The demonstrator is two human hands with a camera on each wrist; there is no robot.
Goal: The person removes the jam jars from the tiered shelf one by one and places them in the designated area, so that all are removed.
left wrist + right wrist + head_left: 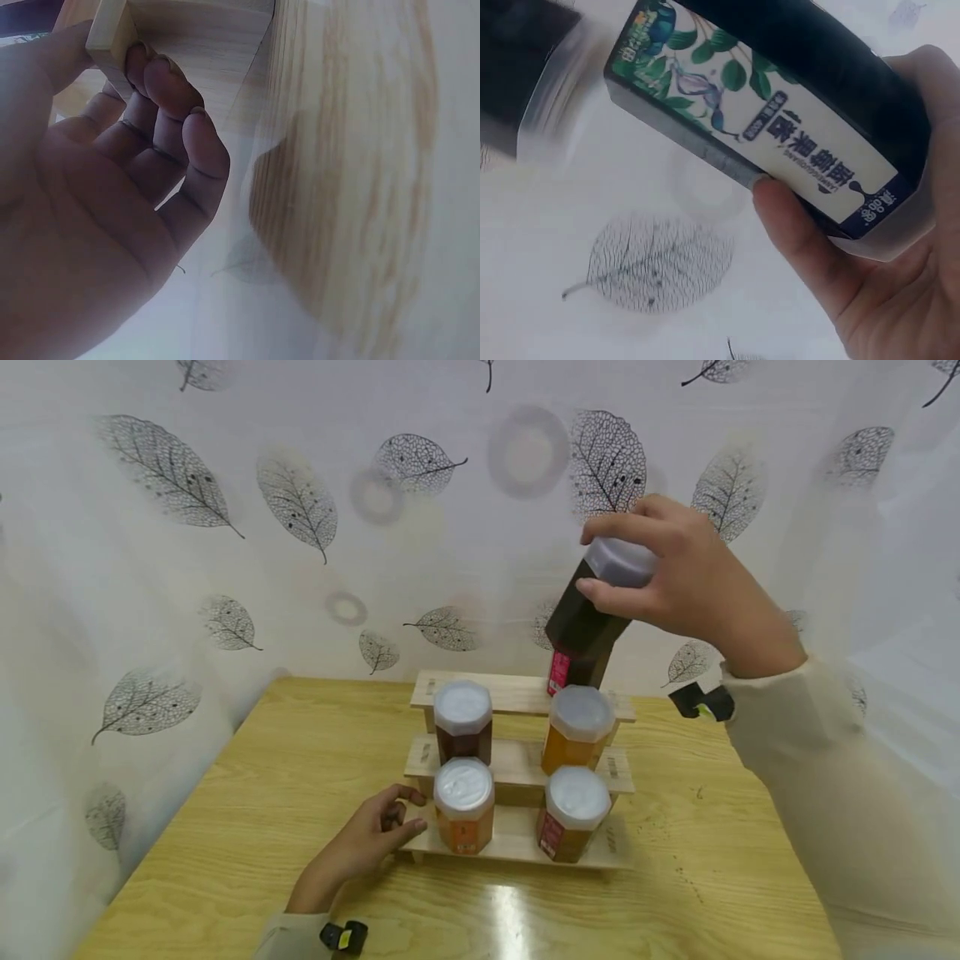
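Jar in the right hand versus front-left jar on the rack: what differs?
The held jar is tilted in the right hand; the front-left jar stands upright on the bottom step. The held jar looks nearly black; the front-left jar looks amber with an orange label. Both have pale lids and faceted sides.

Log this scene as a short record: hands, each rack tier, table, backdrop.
Right hand: holds a tilted dark jar by its lid end
Left hand: grips the left end of the wooden rack
Top tier: pink-labelled jar, right, partly hidden
Middle tier: brown jar left, amber jar right
Bottom tier: orange-labelled jar left, red-labelled jar right
Surface: wood-grain table
Backdrop: leaf-patterned sheet
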